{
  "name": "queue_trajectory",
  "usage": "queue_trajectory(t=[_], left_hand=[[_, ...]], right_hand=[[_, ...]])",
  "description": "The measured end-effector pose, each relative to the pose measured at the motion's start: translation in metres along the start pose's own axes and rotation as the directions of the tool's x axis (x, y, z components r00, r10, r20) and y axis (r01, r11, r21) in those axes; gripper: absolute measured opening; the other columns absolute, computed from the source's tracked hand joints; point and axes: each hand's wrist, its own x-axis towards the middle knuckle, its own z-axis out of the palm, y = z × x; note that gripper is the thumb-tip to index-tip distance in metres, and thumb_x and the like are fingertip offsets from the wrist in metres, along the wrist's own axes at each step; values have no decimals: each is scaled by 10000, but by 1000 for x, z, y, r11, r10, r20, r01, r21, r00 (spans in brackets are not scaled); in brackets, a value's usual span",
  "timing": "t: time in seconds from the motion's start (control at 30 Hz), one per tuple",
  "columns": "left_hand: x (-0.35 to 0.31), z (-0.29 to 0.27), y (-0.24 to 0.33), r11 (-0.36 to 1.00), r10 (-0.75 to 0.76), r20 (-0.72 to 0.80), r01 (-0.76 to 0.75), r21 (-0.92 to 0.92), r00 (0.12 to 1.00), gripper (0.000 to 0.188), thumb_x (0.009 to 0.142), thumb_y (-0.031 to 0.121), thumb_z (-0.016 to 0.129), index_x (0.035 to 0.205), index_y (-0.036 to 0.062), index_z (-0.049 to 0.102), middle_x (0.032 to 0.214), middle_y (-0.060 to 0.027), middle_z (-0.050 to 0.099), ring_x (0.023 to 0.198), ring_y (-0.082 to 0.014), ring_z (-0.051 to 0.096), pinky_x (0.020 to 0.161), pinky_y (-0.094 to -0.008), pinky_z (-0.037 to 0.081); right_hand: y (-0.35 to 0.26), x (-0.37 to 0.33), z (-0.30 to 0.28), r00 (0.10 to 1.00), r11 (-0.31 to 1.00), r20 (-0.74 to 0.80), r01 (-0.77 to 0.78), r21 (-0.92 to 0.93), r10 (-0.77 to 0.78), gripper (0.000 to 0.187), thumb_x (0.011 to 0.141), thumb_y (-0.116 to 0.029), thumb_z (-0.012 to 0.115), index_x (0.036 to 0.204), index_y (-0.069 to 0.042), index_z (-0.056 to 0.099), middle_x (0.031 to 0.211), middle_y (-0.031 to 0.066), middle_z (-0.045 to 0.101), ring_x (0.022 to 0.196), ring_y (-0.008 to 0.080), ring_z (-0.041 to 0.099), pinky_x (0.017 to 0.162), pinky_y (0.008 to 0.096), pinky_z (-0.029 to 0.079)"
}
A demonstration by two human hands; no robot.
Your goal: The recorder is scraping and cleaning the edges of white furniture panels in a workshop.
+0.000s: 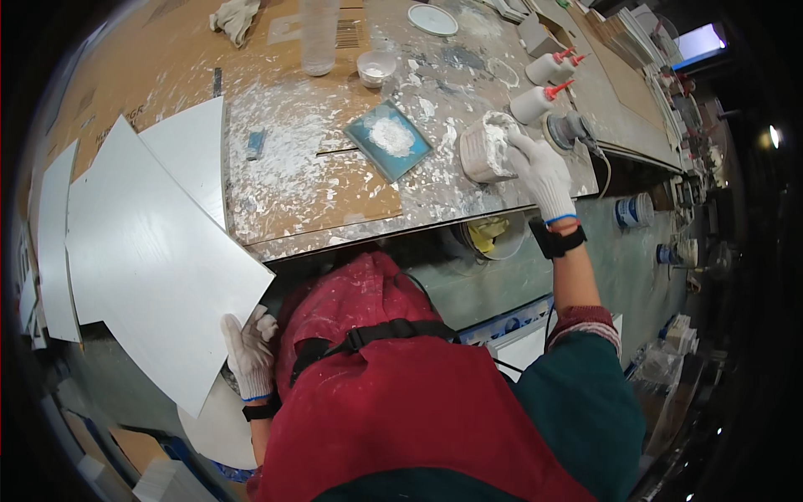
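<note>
Right hand: A hand in a white knitted glove with a blue-edged cuff (544,174) is reaching over the rim of a tub; its fingers are bending at the mouth, and whether they are pinching anything there I cannot tell.
Tub: A whitish plastic container smeared with thick white paste (477,159) is sitting near the table's front edge, toward the right, its mouth facing that hand.
Left hand: The other white-gloved hand (249,360) is hanging beside a panel's lower right edge; one digit is pointing up, apart from the others, which are curling; their grip I cannot tell.
Panel: A large, smooth, white flat board (167,259) is lying at the left, overlapping other white boards and jutting past the table.
Table: A paste-spattered worktop partly covered in brown cardboard (335,201) is stretching ahead.
Plate: A blue square plate (395,169) is carrying a white mound, left of the tub.
Bottles: White plastic bottles with red nozzles (529,106) are standing beyond the tub.
</note>
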Motion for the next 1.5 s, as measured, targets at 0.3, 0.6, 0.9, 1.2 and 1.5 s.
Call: queue_trajectory(t=[0.3,0.6,0.9,1.2,1.5], left_hand=[[1,-12,3,995,-76,75,80,-54,994,624,1049,500,446,1229,-95,497,1031,-174,601,806,-209,576,707,-297,480],[1,-11,0,999,-32,13,33,-13,999,571,1059,469,437,1225,-73,510,1030,-195,625,800,-229,596,711,-324,509],[1,-9,1,995,-90,-25,89,-46,996,593,1054,478,444,1224,-86,512,1043,-195,616,807,-233,594,720,-323,513],[-2,-25,0,945,-259,78,270,-187,963,693,1045,539,400,1384,-62,465,1125,-183,685,936,-235,704,548,-184,521],[0,-21,-15,958,58,24,-49,-283,998,434,1060,275,490,1264,-108,512,1050,-259,679,856,-329,709,731,-386,628]], right_hand=[[-2,3,-3,964,986,240,139,-94,-113,275,917,-318,574,1101,-162,706,965,185,694,910,398,658,785,499,514],[12,-5,-38,863,690,499,-407,598,77,324,956,-310,613,1103,-33,692,748,-12,625,658,92,556,572,253,424],[8,-11,-34,868,458,490,-467,757,75,330,981,-287,609,1192,-39,663,717,-63,580,510,1,410,439,181,279],[-111,-35,5,857,539,343,-93,837,-385,328,1021,-244,542,1253,-58,679,960,-21,666,794,53,578,694,218,481],[-248,-72,69,516,387,-3,646,658,-857,307,915,-271,653,1218,-233,623,763,105,572,699,296,602,602,417,488]])
